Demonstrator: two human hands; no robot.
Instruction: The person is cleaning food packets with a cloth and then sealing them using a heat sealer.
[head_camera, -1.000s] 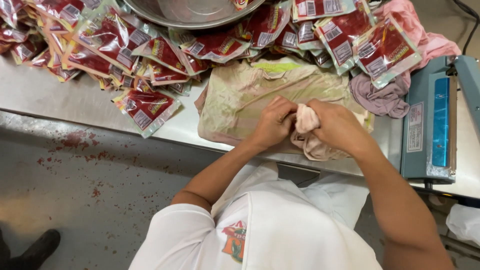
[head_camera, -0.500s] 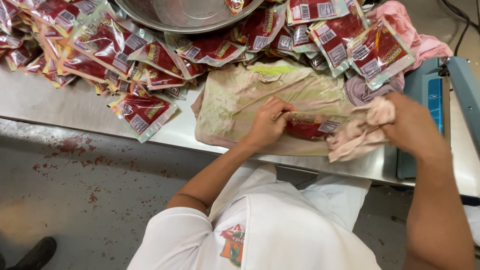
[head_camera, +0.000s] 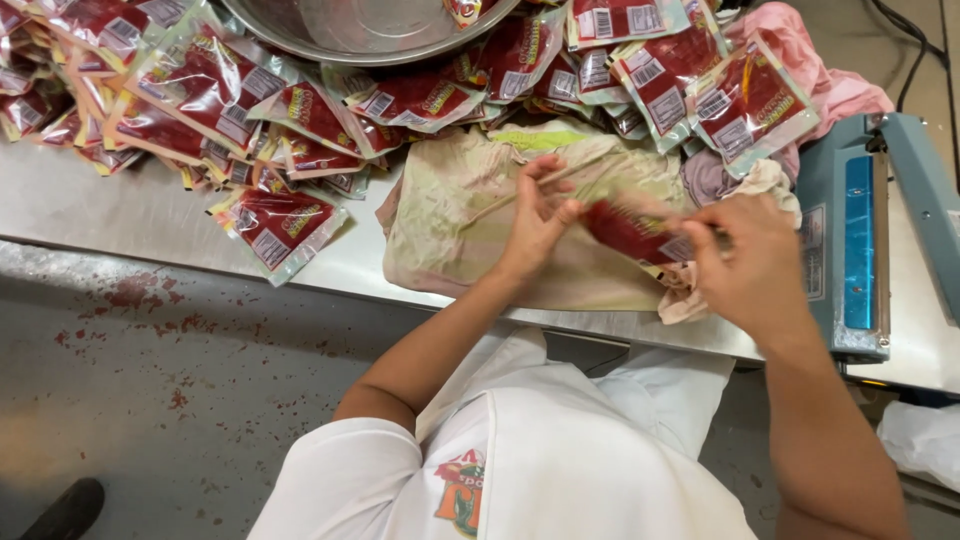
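My left hand and my right hand hold one red sauce packet between them, above a stained pale cloth spread on the steel table. The left fingers pinch the packet's left end; the right hand grips its right end. A crumpled pinkish rag lies just under my right hand. The packet is blurred by motion.
Many red sauce packets are heaped along the back of the table, one lying apart near the front edge. A steel bowl stands behind them. A blue heat sealer stands at the right. Pink cloths lie behind it.
My right hand, which had swung out right with the rag, has come back to the packet. The rag now lies on the table. Both hands now hold the packet.
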